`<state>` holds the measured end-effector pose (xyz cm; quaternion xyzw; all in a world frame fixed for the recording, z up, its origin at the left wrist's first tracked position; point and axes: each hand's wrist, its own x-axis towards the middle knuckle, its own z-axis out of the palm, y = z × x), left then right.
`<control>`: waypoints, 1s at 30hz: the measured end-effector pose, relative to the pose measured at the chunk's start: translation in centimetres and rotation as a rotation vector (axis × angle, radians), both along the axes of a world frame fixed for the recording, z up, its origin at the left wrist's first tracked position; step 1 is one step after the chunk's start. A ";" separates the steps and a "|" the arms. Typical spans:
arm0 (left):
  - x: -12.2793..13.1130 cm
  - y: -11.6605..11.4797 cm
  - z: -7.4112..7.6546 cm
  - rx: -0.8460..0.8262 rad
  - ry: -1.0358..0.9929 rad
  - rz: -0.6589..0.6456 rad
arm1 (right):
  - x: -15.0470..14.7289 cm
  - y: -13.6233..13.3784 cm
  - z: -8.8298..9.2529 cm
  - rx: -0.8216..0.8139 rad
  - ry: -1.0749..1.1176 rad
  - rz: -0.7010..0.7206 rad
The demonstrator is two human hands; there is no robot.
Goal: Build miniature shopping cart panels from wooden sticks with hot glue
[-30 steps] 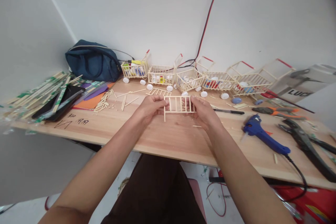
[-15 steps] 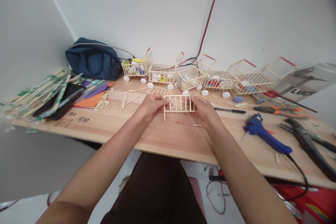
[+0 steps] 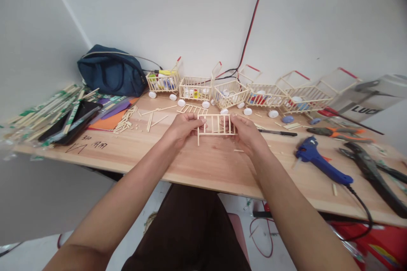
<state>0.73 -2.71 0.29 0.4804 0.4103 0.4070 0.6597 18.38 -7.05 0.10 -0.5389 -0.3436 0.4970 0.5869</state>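
- Between my two hands, over the near middle of the counter [image 3: 203, 165], is one stick frame [image 3: 214, 134]; I cannot tell whether its lower left end touches the wood.
- My left hand [image 3: 184, 129] is closed in a pinch on the left end, my right hand [image 3: 246, 133] likewise on the right.
- Over the last second almost nothing has changed: the same grip, the same pose, only a slight shift of view. I judge this a steady hold, with no piece newly added.
- Just beyond lies one ladder-like panel [image 3: 193, 109].
- Along the far side: five stick carts [image 3: 230, 95], each with a red handle.
- To the right: one pen [image 3: 280, 133], one blue glue gun [image 3: 324, 163], one orange-handled pair of pliers [image 3: 337, 134].
- To the left: one blue bag [image 3: 111, 72], plus cut sticks [image 3: 124, 120] too many to count.
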 end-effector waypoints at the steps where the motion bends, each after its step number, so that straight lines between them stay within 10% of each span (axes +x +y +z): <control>1: 0.0 0.0 0.0 -0.004 -0.004 0.001 | 0.0 0.0 0.0 0.000 -0.005 0.000; 30: 0.2 -0.5 0.2 0.064 -0.105 -0.030 | -0.4 0.2 -0.1 0.163 0.053 -0.147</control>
